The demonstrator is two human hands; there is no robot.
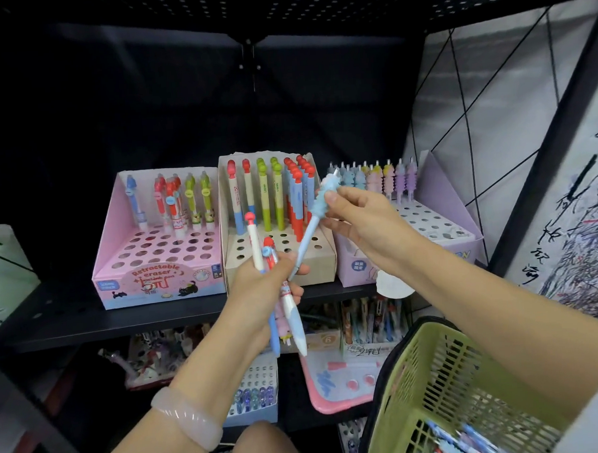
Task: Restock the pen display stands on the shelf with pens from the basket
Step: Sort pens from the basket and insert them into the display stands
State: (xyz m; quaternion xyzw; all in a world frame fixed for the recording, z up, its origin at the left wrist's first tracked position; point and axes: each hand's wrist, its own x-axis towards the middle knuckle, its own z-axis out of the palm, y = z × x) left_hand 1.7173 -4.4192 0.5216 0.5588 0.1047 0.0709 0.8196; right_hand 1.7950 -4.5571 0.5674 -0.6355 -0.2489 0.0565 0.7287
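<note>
on the black shelf (89, 321) the pink stand (158, 256) sits leftmost with many bare holes, the beige stand (278, 247) in the middle; the left hand (259, 289) is clenched round a bunch of pens (287, 295), tips down. the right hand (355, 220) pinches the blue pen (311, 222) by its ridged top (its long axis slants down-left), just beside the lilac stand (441, 227), its likely home; green basket (452, 391) lower right

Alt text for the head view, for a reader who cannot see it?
The right hand pinches a light blue pen while the left hand grips a bunch of pens, before three part-filled display stands on a dark shelf. A green basket sits lower right.
</note>
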